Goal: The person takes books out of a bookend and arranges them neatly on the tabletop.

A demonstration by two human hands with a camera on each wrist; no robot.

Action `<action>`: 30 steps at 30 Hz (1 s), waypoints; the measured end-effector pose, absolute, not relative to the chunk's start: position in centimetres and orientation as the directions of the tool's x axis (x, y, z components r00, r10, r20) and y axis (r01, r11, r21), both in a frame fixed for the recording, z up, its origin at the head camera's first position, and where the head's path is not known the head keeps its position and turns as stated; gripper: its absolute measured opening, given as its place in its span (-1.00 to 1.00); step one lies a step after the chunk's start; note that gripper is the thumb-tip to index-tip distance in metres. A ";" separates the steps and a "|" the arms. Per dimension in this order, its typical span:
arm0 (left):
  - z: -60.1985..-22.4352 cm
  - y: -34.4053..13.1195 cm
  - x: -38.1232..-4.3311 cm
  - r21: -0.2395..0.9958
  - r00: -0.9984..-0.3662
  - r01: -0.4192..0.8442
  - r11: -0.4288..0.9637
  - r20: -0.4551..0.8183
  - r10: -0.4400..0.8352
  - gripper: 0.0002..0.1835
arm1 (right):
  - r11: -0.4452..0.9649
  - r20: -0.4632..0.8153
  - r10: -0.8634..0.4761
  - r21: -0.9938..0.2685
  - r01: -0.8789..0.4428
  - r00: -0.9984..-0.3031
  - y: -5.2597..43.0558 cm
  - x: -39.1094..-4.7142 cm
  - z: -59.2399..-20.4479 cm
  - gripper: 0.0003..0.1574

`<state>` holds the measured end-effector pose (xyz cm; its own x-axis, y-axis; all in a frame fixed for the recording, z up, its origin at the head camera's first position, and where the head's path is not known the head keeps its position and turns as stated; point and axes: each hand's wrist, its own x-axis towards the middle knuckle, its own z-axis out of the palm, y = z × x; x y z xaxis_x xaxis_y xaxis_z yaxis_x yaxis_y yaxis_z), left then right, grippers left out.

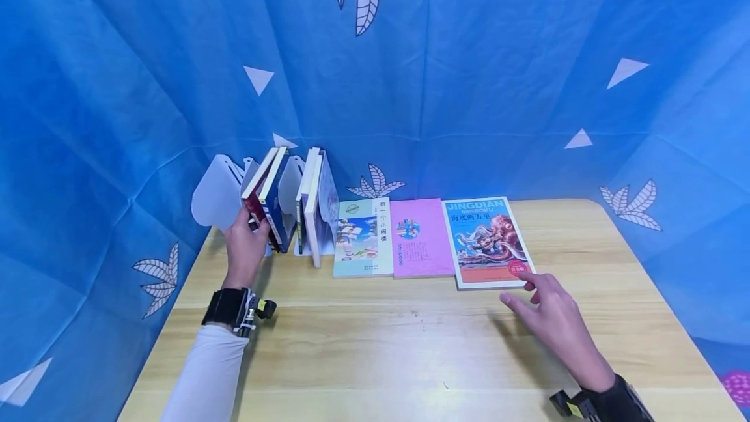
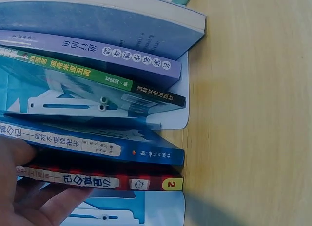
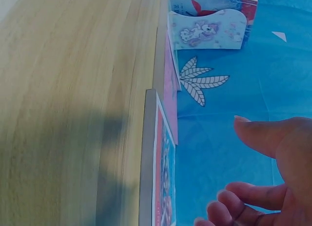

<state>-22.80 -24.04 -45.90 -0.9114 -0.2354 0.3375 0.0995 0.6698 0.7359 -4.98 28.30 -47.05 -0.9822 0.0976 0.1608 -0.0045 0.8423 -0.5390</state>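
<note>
My left hand (image 1: 244, 249) pinches a red book (image 2: 151, 183) low on its spine. The thumb lies along the neighbouring blue book (image 2: 151, 153); whether it grips that one too is hard to tell. Both books lean in the left section of a white bookend rack (image 1: 218, 195). My right hand (image 1: 553, 314) hovers near the lower right corner of a book with an octopus cover (image 1: 489, 243), its fingers loosely bent around nothing. Left of that cover lie a pink book (image 1: 423, 239) and a pale green book (image 1: 363, 239), both flat.
In the rack's right section stand a thick white book (image 1: 316, 213), a purple-spined book (image 2: 141, 58) and a green-and-black-spined book (image 2: 112, 80). A pony picture decorates the rack's end plate (image 3: 212, 31). Blue cloth (image 1: 498, 83) hangs behind the wooden table (image 1: 381, 357).
</note>
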 end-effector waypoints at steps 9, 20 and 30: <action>-46.6 -24.0 -23.1 0.733 -0.904 0.116 0.671 0.357 -0.234 -0.59 | 0.838 0.121 0.124 -0.544 0.038 -0.985 28.3 -4.4 -47.0 -0.22; -47.4 -23.9 -23.0 0.718 -0.839 0.102 0.688 0.434 -0.328 -0.68 | 0.843 0.143 0.136 -0.537 0.039 -0.980 28.3 -4.0 -46.9 -0.24; -47.6 -24.0 -21.8 0.734 -0.834 0.103 0.671 0.431 -0.344 -0.63 | 0.844 0.140 0.142 -0.534 0.046 -0.980 28.3 -3.8 -46.7 -0.23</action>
